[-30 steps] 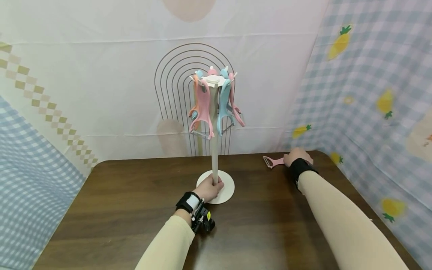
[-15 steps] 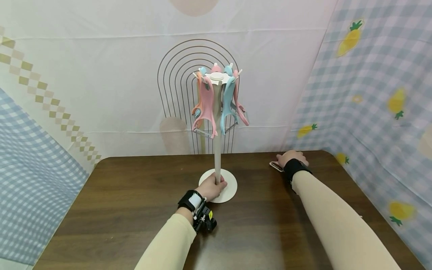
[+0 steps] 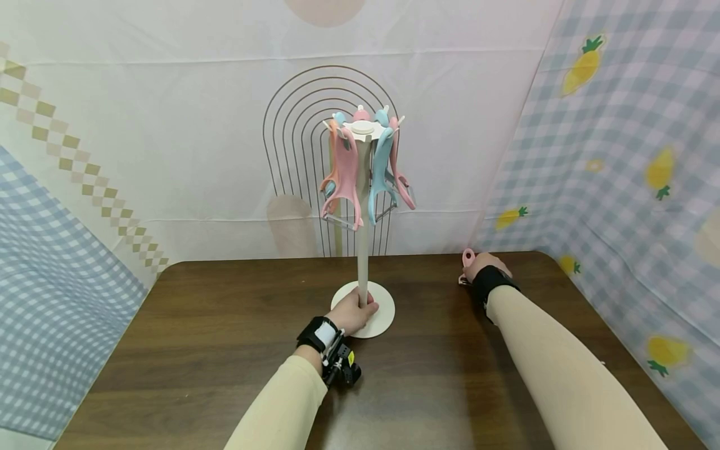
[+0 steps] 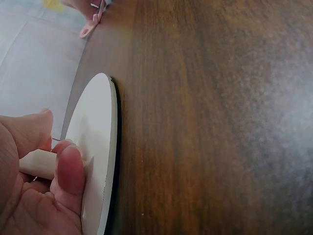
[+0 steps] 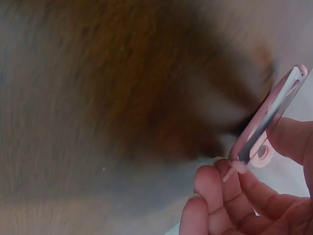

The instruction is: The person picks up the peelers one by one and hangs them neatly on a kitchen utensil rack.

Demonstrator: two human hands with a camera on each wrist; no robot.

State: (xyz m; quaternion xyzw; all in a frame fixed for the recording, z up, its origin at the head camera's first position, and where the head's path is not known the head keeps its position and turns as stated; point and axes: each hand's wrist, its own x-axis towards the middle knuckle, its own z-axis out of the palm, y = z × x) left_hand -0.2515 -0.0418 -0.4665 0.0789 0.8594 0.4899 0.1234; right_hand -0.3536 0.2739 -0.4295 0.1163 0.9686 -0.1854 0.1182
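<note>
My left hand [image 3: 347,314] grips the thin pole [image 3: 363,256] of a white stand just above its round base [image 4: 98,132]. From the hooks at its top hang several peelers, among them a front pink one [image 3: 347,169], a light blue one [image 3: 380,169] and an orange one [image 3: 333,164]. Near the table's back right edge, my right hand [image 3: 487,266] holds a pink peeler [image 5: 269,117] between thumb and fingers. Its metal blade faces the right wrist camera, and the handle's holed end [image 3: 468,256] points toward the back wall in the head view.
The dark wooden table [image 3: 236,350] ends at a white cloth wall [image 3: 214,137] right behind the stand. Blue checked cloth [image 3: 619,206] with yellow prints closes off the right side, and a similar cloth [image 3: 56,300] hangs on the left.
My right hand has taken up the pink peeler and turned it: its blade end pointed left before, and now its holed handle end points to the back. The left hand keeps its grip on the pole.
</note>
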